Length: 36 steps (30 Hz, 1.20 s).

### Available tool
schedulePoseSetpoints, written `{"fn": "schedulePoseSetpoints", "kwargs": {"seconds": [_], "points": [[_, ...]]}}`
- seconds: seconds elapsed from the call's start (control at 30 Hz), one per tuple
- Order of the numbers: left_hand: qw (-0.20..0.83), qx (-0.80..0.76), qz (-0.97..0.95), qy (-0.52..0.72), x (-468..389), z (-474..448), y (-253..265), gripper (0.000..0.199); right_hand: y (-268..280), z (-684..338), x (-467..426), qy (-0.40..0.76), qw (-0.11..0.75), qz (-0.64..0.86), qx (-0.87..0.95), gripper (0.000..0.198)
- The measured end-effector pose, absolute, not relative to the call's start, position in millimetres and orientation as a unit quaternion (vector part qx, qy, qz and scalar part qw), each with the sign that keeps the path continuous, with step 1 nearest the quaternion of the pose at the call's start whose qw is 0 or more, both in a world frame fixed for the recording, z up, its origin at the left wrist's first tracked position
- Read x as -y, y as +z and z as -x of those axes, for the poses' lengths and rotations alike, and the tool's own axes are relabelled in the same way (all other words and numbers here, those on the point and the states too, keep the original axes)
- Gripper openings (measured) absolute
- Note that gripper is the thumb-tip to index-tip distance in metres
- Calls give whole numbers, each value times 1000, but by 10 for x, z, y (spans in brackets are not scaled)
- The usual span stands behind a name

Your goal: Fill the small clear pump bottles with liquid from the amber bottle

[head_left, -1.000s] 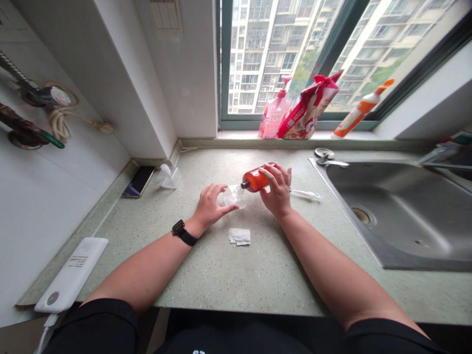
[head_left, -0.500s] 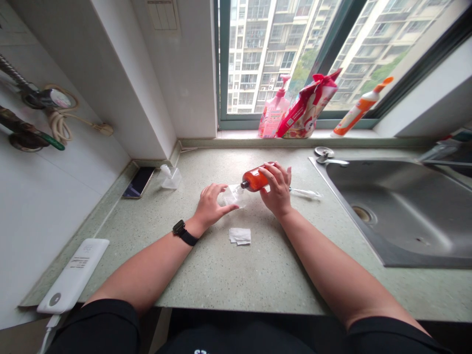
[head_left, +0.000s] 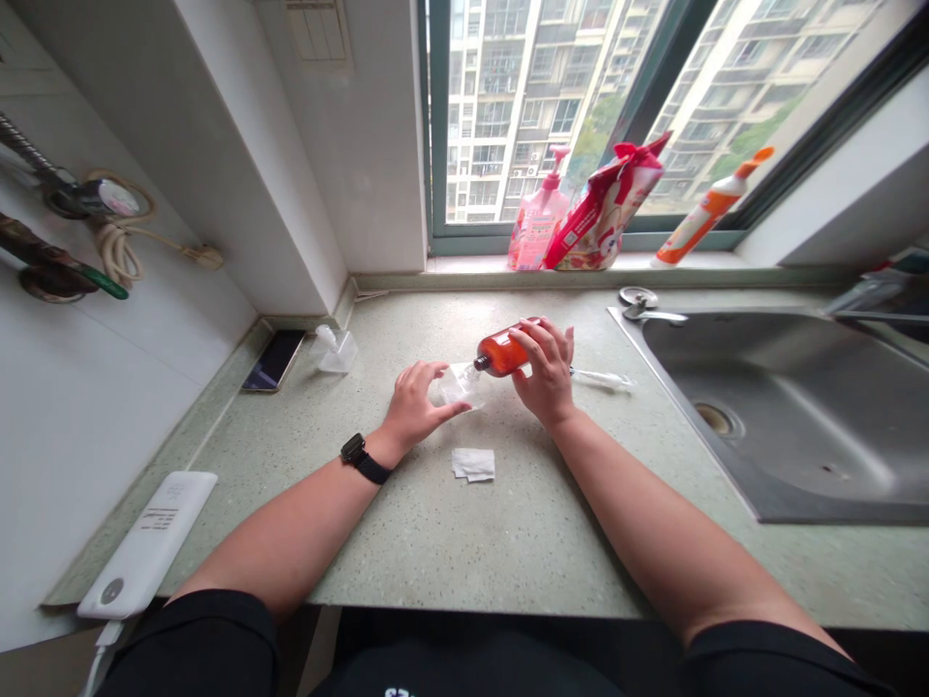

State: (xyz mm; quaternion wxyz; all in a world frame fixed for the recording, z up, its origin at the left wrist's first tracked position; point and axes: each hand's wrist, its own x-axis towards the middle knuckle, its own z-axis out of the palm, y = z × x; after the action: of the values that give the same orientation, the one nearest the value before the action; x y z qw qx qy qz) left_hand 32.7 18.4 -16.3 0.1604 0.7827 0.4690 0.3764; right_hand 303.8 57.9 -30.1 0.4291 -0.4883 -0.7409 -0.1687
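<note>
The held bottle point(head_left: 499, 353) is orange-red, and its neck point(head_left: 481, 363) is dark. The countertop point(head_left: 471, 552) is pale green with dark speckles. The sheet point(head_left: 473, 465) is white. The watch point(head_left: 353, 448) and sleeves point(head_left: 759, 658) are black. The pump bottle point(head_left: 538, 230) is pink, the bag point(head_left: 608, 208) is red and cream, and the slim bottle point(head_left: 703, 223) is orange and white.

you wear a black short-sleeved t-shirt point(head_left: 479, 668), its left sleeve point(head_left: 218, 634) and right sleeve point(head_left: 769, 656) the same black right down to the hem. a scrap of white lettering point(head_left: 402, 692), cut off by the view's lower edge, marks the front. you have a smartwatch point(head_left: 353, 448) with a dark, rounded rectangular face and a plain black strap point(head_left: 373, 469). your left hand point(head_left: 413, 402) and right hand point(head_left: 546, 376) are bare.
</note>
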Motion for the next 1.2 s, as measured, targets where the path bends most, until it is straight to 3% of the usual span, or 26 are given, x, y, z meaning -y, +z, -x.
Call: {"fn": "schedulePoseSetpoints", "kwargs": {"seconds": [1.2], "points": [[154,-462,-785,382,-196,-334,-173,69,-311,-3055,-593,-174,434,476,745,70]]}}
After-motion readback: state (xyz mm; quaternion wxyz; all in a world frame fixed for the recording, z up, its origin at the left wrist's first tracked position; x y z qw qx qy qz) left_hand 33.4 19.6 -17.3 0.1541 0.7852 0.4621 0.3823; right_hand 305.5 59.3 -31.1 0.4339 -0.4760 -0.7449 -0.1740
